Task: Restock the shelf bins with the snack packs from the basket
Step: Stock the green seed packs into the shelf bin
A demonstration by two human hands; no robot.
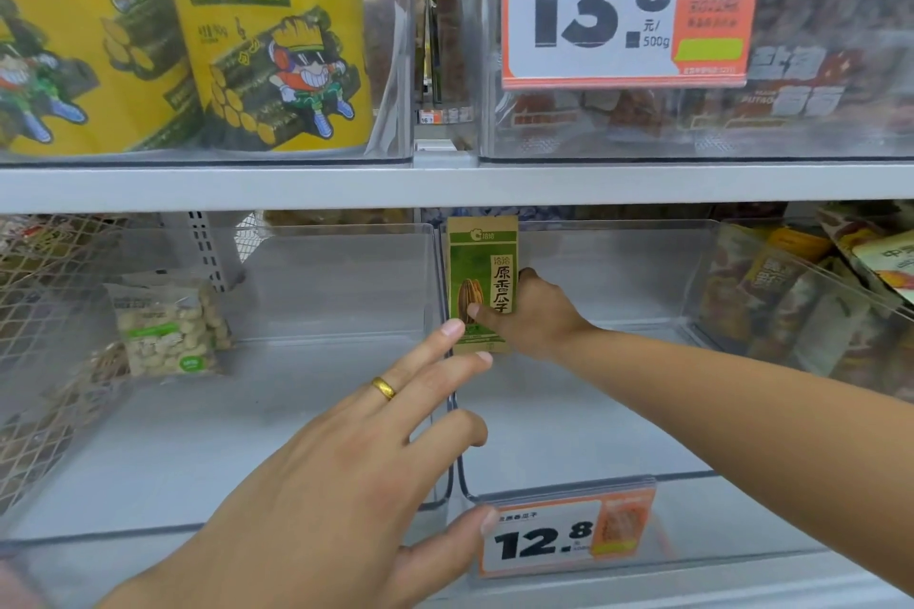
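Note:
A green and tan sunflower-seed pack [482, 257] stands upright at the back left of the clear middle bin [613, 257] on the lower shelf. My right hand [531, 312] reaches into that bin and pinches the pack, thumb on its front and fingers behind it. My left hand [346, 450], wearing a gold ring, stretches forward with straight spread fingers; its fingertips reach the pack's lower edge near the divider between the two bins. The basket is out of view.
The clear bin on the left [321, 282] holds a pack of pale nuts [168, 326]. A bin of mixed snack packs [811, 302] stands at the right. A 12.8 price tag [564, 534] hangs on the middle bin's front. Yellow seaweed-roll bags [267, 30] and a 13.8 tag [593, 0] fill the shelf above.

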